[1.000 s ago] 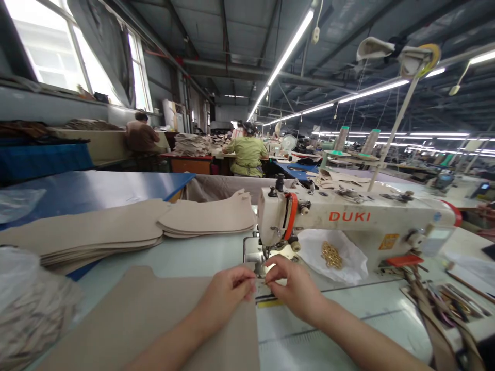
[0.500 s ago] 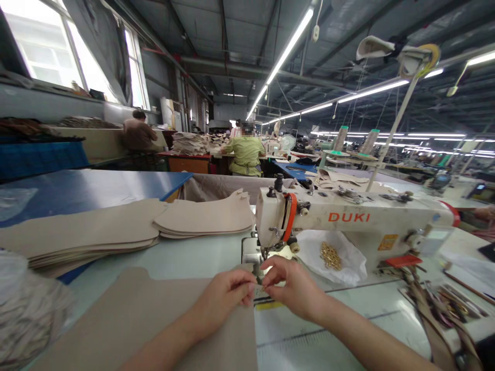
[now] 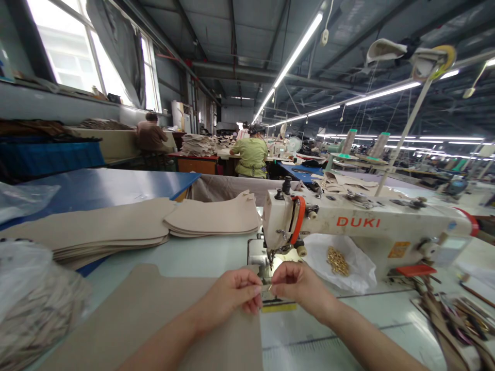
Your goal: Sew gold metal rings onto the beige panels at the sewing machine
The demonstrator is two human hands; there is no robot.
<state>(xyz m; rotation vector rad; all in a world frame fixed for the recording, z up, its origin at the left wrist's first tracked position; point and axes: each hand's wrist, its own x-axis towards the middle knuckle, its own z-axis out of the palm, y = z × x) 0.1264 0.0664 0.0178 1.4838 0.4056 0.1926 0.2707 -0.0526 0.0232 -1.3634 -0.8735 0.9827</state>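
Note:
My left hand [image 3: 240, 291] is closed in a pinch above the edge of a large beige fabric panel [image 3: 185, 330]. A thin, pale strip seems to lie at its fingertips, too small to make out well. Close by on the right, my right hand [image 3: 299, 286] pinches a tiny gold-coloured metal piece [image 3: 270, 287]. Fingertips of both hands nearly meet, just in front of the needle area of a white sewing machine [image 3: 351, 221]. Behind my right hand, a white plastic bag [image 3: 358, 265] holds a heap of small gold metal pieces [image 3: 337, 261].
Stacked beige cut panels [image 3: 212, 214] lie behind the work on the left. A plastic bag of fabric pieces [image 3: 34, 288] stands at the near left. Straps and tools [image 3: 460, 319] sit at the right. Farther off, a person in a green top [image 3: 250, 154] sits turned away.
The view has shifted slightly left, so the scene sits farther right. My right fingers have closed into a tighter pinch, and the gold piece now shows between my hands.

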